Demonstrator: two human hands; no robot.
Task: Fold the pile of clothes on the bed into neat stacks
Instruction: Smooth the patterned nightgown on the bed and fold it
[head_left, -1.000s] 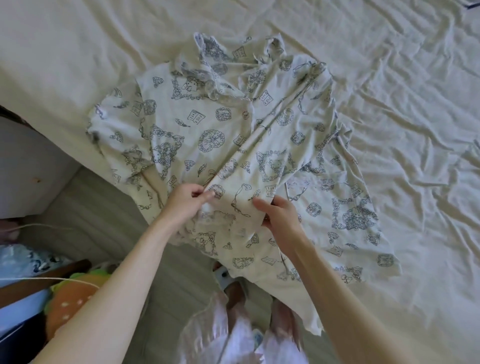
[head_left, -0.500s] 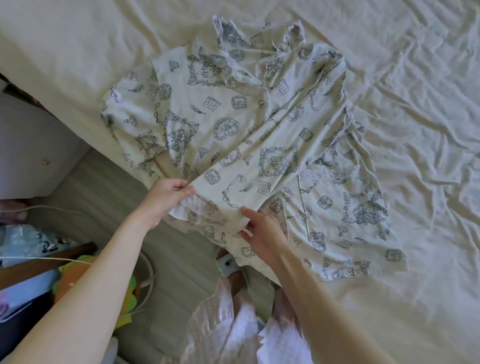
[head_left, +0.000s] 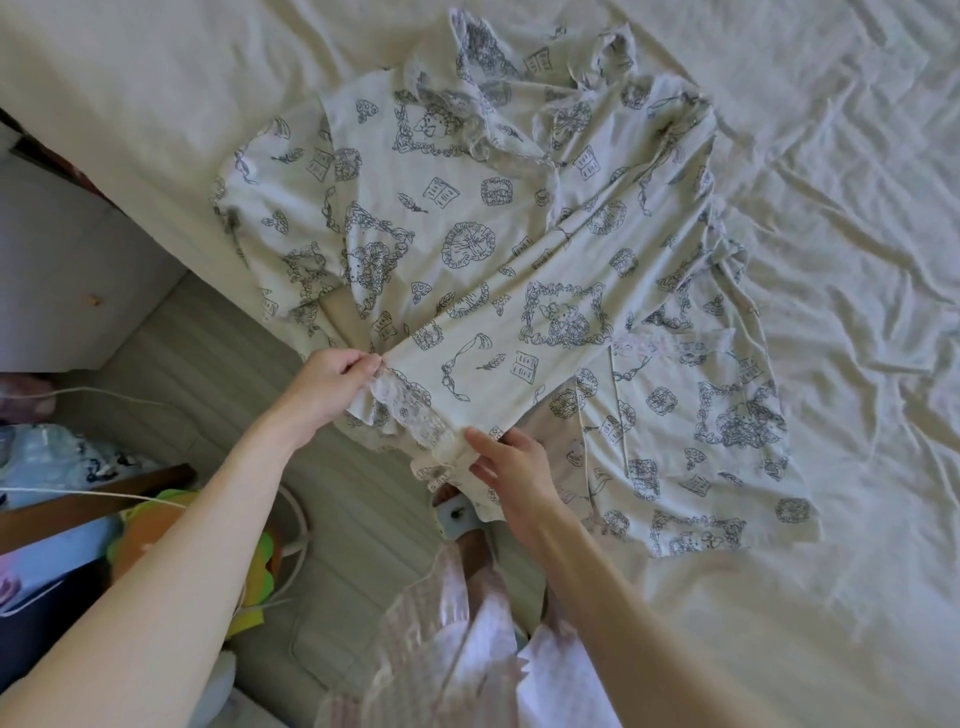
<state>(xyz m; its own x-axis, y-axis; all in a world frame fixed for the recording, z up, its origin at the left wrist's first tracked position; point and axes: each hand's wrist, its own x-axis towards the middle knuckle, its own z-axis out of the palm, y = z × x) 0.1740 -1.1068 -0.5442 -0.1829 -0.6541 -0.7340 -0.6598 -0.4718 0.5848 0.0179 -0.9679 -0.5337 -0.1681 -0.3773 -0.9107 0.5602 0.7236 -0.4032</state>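
At bed edge, printed top (head_left: 467, 249) spread flat on cream sheet (head_left: 831, 208), hem hanging toward floor. My left hand (head_left: 327, 387) pinches lace cuff (head_left: 410, 415) of sleeve; my right hand (head_left: 511, 467) grips cuff's other end. Best pull sleeve taut, lay it straight across body, smooth before folding. Fabric thin, soft, creased; dark line drawings on pale ground; lace sheer, scalloped.
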